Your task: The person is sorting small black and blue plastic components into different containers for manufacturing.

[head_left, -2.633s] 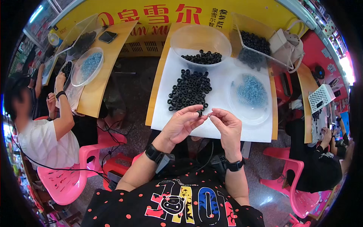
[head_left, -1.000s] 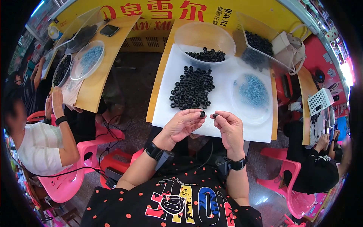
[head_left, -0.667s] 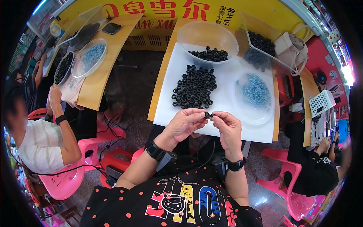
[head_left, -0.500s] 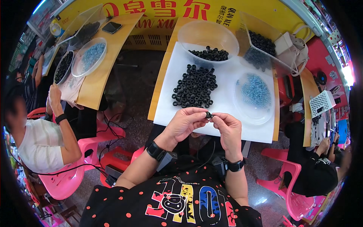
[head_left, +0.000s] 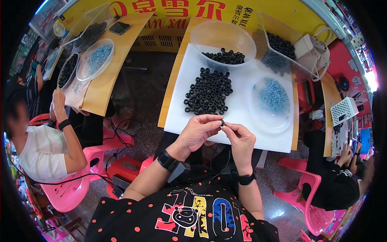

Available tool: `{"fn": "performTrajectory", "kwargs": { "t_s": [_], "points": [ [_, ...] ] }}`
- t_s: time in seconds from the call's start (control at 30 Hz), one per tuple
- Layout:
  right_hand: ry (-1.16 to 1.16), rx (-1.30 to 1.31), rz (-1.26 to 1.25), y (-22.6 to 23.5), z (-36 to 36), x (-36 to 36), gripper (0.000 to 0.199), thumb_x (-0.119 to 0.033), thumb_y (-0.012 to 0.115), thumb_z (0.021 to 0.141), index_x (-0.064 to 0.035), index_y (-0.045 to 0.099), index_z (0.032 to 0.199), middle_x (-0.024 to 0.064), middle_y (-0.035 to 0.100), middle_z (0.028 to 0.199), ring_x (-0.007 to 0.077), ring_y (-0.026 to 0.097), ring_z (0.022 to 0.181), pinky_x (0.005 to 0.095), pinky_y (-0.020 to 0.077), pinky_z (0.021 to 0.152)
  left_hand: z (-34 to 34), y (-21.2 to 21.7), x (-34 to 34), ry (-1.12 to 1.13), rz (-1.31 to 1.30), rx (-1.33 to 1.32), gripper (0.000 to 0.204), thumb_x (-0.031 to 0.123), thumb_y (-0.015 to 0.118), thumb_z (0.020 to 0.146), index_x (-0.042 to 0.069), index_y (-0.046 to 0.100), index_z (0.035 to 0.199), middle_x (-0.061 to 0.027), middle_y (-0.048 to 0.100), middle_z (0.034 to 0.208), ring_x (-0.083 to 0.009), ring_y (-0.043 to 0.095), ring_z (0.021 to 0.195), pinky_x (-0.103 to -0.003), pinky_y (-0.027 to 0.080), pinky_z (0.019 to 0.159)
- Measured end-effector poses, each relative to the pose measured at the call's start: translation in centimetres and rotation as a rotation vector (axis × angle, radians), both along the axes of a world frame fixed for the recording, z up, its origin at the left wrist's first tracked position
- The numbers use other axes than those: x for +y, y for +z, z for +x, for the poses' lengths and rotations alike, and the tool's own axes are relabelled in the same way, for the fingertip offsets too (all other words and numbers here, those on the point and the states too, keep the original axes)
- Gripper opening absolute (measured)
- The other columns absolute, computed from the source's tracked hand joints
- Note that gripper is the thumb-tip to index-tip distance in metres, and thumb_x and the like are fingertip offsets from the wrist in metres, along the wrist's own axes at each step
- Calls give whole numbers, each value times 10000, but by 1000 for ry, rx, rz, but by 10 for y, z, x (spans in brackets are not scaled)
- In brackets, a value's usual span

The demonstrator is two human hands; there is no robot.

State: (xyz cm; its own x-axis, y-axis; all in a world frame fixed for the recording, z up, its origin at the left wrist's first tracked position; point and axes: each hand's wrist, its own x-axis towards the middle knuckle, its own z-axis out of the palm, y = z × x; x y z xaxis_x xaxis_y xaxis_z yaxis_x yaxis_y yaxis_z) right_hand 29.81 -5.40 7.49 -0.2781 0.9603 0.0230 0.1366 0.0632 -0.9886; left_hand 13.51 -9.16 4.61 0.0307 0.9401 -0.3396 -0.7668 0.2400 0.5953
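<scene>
Over the near edge of a white sheet (head_left: 177,108), my two hands meet at one small black ring-shaped piece (head_left: 222,122). My left hand (head_left: 196,132) pinches it between thumb and forefinger. From the other side, my right hand (head_left: 241,142) is closed with its fingertips against the piece; anything tiny between them is too small to make out. Just beyond lies a loose pile of black rings (head_left: 207,92). To its right rests a clear shallow dish (head_left: 269,126) holding small light-blue bits (head_left: 273,96).
Behind the pile stands a clear bowl (head_left: 222,33) with more black rings. A tilted clear bin (head_left: 264,38) of black pieces and a pale handbag (head_left: 311,52) sit at the far right. People work at tables on both sides, near pink chairs (head_left: 66,189).
My right hand has drawn slightly left and turned, its fingertips now closer over the black ring. My left hand stays nearly in place.
</scene>
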Motion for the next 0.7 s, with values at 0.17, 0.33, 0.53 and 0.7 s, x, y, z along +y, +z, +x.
{"fn": "performTrajectory", "kwargs": {
  "t_s": [0.17, 0.33, 0.53, 0.7],
  "points": [
    [2, 63, -16, -6, -1, -2, 127, -35, 760, 840, 21, 739, 951, 34, 712, 843, 48, 562, 716, 203, 450, 637, 2, -10, -1, -12, 4, -111, 195, 56, 652, 936, 35, 686, 1127, -68, 697, 1026, -142, 654, 940, -302, 532, 886],
    [-72, 30, 57, -13, -2, -10, 108, -39, 760, 840, 13, 737, 932, 31, 698, 806, 58, 550, 685, 215, 435, 611, 8, -13, -2, 4, 48, -106, 196, 45, 656, 929, 38, 687, 1122, -79, 700, 1033, -156, 661, 964, -313, 532, 903],
    [81, 128, 83, -19, 10, -3, 261, -31, 763, 814, -22, 713, 1070, 60, 690, 1044, 94, 569, 848, 229, 442, 719, -3, -15, -3, -112, 81, -110, 278, 14, 657, 914, 21, 637, 1191, -86, 683, 1064, -161, 668, 956, -326, 565, 880],
    [382, 100, 82, -1, 15, 8, 380, -60, 770, 791, -56, 704, 1166, 40, 687, 1077, 123, 587, 911, 265, 452, 790, -2, -11, -2, -265, 134, -277, 593, 32, 705, 870, 19, 436, 1398, -88, 627, 1179, -155, 667, 995, -320, 584, 893]
  ]
}}
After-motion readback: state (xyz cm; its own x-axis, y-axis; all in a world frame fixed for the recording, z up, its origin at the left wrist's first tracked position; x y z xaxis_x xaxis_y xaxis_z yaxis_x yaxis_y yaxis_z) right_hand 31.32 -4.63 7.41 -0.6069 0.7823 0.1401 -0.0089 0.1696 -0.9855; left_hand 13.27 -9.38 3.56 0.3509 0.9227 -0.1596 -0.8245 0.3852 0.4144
